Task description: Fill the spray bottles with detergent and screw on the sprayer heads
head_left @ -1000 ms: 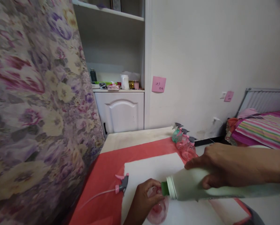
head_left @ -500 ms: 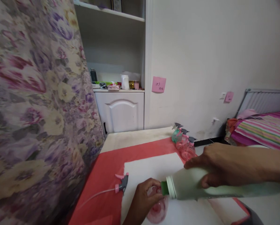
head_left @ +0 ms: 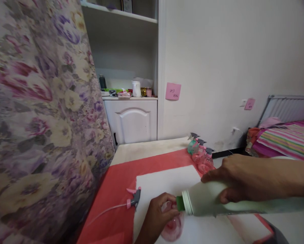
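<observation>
My right hand [head_left: 240, 178] is wrapped over a large pale green bottle [head_left: 205, 200], tipped almost level with its mouth to the left. The bottle's green spout [head_left: 180, 203] rests at the neck of a clear pink spray bottle [head_left: 172, 228] on the table. Around that neck my left hand [head_left: 160, 211] is closed, its fingertips close to the spout. Liquid flow cannot be made out. To the left lies a pink and grey spray trigger head [head_left: 134, 198] with a thin tube.
Several spray bottles [head_left: 205, 164], pink and green, stand at the table's far right corner. White paper [head_left: 164, 179] covers part of the red cloth [head_left: 116, 183]. A floral curtain [head_left: 45, 118] hangs at left; a white cabinet [head_left: 134, 120] stands behind.
The whole view has shifted very slightly. Both hands keep their hold, and the large bottle stays tipped at the spray bottle's neck.
</observation>
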A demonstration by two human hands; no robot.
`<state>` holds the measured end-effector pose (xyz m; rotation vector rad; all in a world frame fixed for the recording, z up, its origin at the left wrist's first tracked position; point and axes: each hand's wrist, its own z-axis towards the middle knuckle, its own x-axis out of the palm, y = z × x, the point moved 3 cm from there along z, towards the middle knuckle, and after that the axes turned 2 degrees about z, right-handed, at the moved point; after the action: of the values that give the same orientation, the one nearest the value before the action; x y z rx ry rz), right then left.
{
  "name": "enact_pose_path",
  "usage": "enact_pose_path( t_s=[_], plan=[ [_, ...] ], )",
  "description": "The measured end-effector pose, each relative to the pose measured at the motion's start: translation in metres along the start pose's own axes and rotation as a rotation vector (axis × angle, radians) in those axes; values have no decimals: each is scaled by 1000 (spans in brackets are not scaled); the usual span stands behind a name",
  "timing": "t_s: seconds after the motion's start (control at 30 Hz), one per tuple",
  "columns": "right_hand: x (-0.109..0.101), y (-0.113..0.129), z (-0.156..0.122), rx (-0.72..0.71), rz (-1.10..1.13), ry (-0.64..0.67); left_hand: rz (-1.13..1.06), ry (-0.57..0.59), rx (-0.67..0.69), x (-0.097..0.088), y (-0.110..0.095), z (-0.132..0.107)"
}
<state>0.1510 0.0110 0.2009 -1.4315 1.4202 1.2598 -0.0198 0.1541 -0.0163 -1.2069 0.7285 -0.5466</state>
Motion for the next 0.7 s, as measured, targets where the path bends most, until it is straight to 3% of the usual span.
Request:
enact_pose_path(
  t_s=[0.7],
  plan=[
    [-1, 0, 1, -16, 39, 21, 22, 24, 4, -1, 3, 2]
  ],
)
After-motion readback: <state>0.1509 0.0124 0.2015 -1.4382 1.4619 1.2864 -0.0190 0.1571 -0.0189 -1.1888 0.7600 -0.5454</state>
